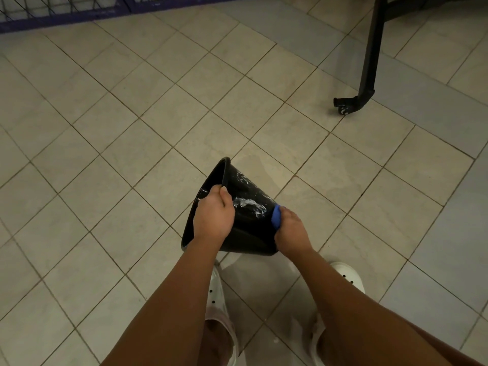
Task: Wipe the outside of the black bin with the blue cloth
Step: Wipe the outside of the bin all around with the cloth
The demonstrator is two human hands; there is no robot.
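The black bin (245,191) is held tipped on its side above the tiled floor, mouth facing left, narrow base to the right. White soapy streaks mark its outer wall. My left hand (214,215) grips the bin's rim, fingers curled over the edge. My right hand (291,229) presses a bunched blue cloth (276,216) against the outer wall near the base. Most of the cloth is hidden under that hand.
Beige floor tiles (158,114) spread all around. A black metal leg with a caster wheel (343,105) stands at the upper right. A purple wire frame (66,11) runs along the top left. My white shoes (346,276) are below the bin.
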